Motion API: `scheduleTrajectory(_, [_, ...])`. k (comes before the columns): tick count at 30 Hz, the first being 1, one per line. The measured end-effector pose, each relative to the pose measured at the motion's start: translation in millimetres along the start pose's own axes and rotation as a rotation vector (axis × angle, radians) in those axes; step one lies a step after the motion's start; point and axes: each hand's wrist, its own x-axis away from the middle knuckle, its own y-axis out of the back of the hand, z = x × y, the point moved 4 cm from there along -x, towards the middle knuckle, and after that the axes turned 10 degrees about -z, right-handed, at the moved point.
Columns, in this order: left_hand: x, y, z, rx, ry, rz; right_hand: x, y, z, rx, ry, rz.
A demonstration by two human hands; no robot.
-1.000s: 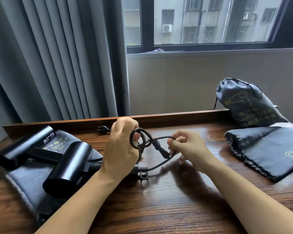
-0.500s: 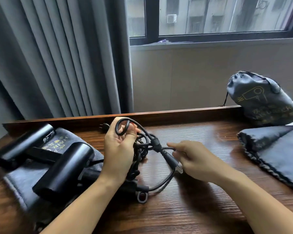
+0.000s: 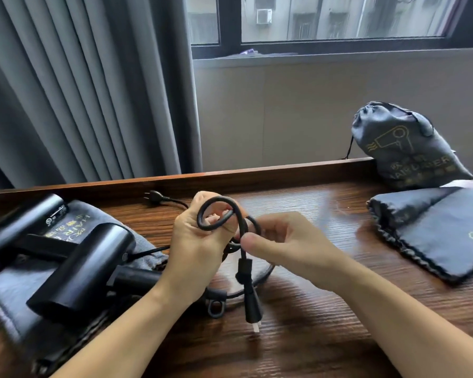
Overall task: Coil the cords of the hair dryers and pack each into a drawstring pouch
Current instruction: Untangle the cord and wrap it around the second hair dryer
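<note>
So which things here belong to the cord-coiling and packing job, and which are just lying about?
Job:
cord
plug
near dryer
far dryer
flat pouch
filled pouch
pouch under the dryers

Lying about:
curtain
window

A black hair dryer (image 3: 79, 271) lies on its side on a flat grey pouch (image 3: 17, 290), barrel pointing toward the near edge. Its black cord (image 3: 219, 214) is gathered in small loops just right of that dryer, with the plug (image 3: 253, 309) hanging downward. A second black dryer (image 3: 19, 222) lies behind it on the same pouch. Well right of the dryers, a filled pouch (image 3: 404, 148) stands drawn closed, with an empty pouch (image 3: 434, 227) flat just in front.
</note>
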Motion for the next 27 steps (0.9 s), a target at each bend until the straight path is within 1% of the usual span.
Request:
scheduleTrajectory(3, [2,-3,-3,0.079,0.076,0.045,0,3,-2,-0.115,0.005,-0.01])
scheduleTrajectory(8, [4,-6,-6,0.246,0.202,0.083,-2,2,-5,-0.181,-0.034,-0.035])
scheduleTrajectory(10, [4,-8,-7,0.186,0.198,0.077,-3,5,-6,-0.174,-0.049,-0.065])
scheduleTrajectory(12, [7,-7,-8,0.046,0.176,0.026,-4,7,-6,-0.173,-0.037,-0.136])
scheduleTrajectory(14, [11,-3,-8,-0.095,0.127,-0.059,-5,11,-6,-0.124,0.008,-0.245])
scheduleTrajectory(16, [12,0,-7,-0.175,0.08,-0.113,-5,15,-6,-0.092,0.043,-0.37])
scheduleTrajectory(18, [14,-1,-7,-0.183,0.071,-0.057,-6,20,-6,-0.076,0.085,-0.482])
scheduleTrajectory(21, [21,-8,-13,-0.116,0.119,0.078,-4,24,-5,0.022,0.148,-0.587])
scheduleTrajectory(24, [28,-19,-11,-0.111,0.23,0.107,1,24,-7,0.194,0.233,-0.696])
scheduleTrajectory(25, [30,-21,-6,-0.12,0.245,0.113,2,22,-6,0.255,0.277,-0.722])
scheduleTrajectory(27, [31,-23,-1,-0.152,0.22,0.126,3,18,-4,0.352,0.351,-0.743])
